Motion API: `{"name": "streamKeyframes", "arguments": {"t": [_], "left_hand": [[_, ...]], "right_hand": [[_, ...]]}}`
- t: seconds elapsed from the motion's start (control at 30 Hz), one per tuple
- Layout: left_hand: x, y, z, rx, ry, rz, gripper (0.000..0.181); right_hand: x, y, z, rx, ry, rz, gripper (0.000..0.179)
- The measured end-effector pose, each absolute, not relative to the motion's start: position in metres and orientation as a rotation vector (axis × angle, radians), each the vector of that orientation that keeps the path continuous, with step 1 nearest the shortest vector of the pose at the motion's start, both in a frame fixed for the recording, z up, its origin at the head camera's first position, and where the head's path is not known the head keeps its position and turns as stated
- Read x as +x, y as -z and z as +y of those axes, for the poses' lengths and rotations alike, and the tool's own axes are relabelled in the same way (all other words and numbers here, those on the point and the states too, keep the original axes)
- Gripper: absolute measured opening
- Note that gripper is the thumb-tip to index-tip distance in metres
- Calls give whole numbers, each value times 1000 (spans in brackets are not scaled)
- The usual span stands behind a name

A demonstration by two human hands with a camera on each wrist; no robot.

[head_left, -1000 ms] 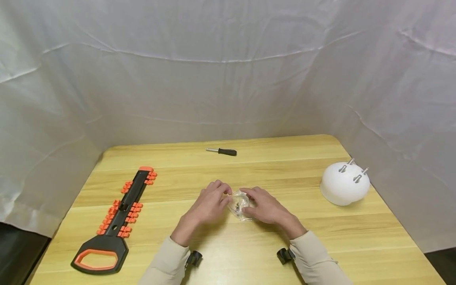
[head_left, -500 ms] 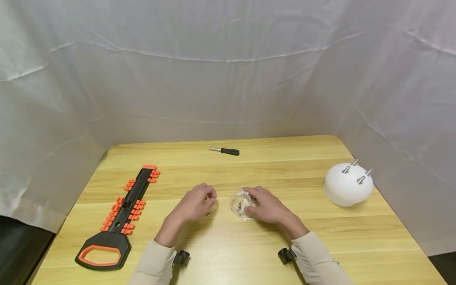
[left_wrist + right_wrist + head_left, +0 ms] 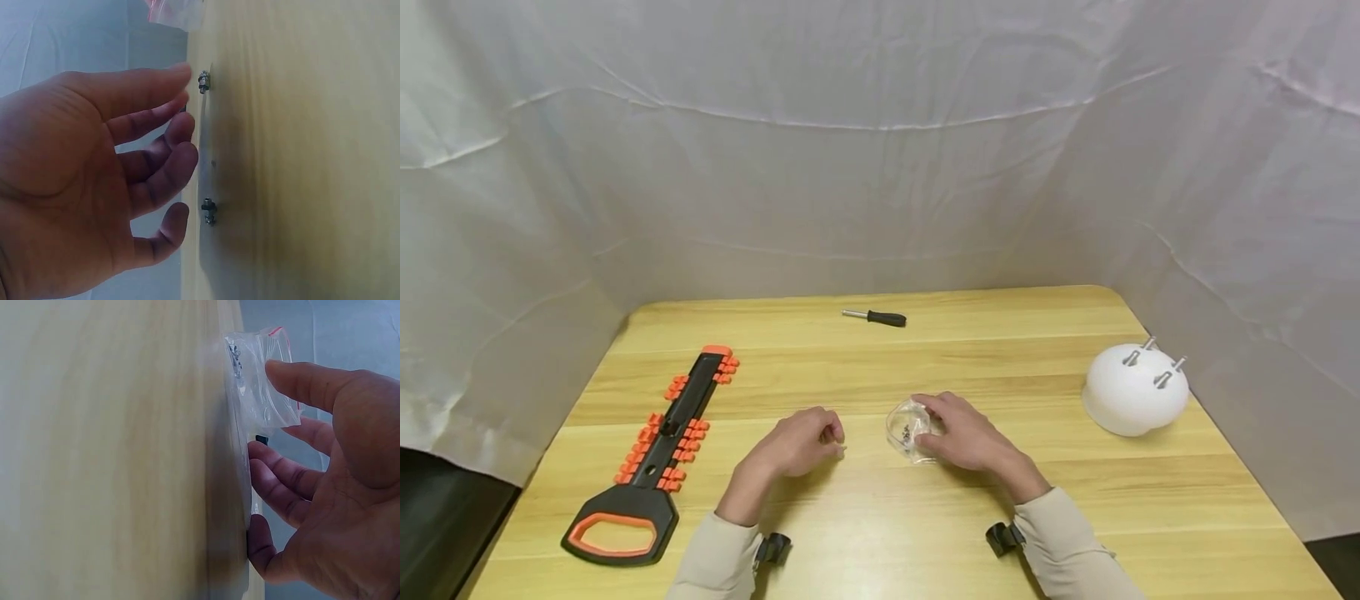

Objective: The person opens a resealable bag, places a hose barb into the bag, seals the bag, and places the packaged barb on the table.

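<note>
My right hand [image 3: 966, 435] pinches a clear zip bag [image 3: 256, 381] with a red seal line between thumb and forefinger, its lower edge close to the tabletop. Small dark metal pieces [image 3: 906, 434] lie inside it. Left of the bag, my left hand [image 3: 797, 443] is low over the table, its fingers loosely bent and holding nothing. In the left wrist view one small metal bolt [image 3: 204, 81] stands just beyond the thumb tip. A second bolt [image 3: 209, 211] is farther down, near the little finger.
A black-and-orange rack with a handle [image 3: 658, 467] and orange clips lies at the left. A black-handled screwdriver [image 3: 886, 318] lies at the back. At the right rests a white rounded piece [image 3: 1135, 390] with two metal pins. Grey-white cloth [image 3: 880, 167] surrounds the table.
My left hand has drawn away from the bag, moving left and slightly towards me. The right hand has stayed on the bag. The head view has shifted slightly.
</note>
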State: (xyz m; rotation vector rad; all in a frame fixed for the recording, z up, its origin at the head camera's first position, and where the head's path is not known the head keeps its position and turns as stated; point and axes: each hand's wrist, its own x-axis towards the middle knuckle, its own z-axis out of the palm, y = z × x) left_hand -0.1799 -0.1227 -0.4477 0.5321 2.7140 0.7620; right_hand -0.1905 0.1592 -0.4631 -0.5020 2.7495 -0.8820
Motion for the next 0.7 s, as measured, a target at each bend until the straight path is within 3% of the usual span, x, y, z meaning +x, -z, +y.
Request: {"name": "streamKeyframes", "arguments": {"t": [0.7], "left_hand": [[-177,453,-120,546,-619,2750,12]], "right_hand": [[-191,464,160,-510,898,2737,62]]}}
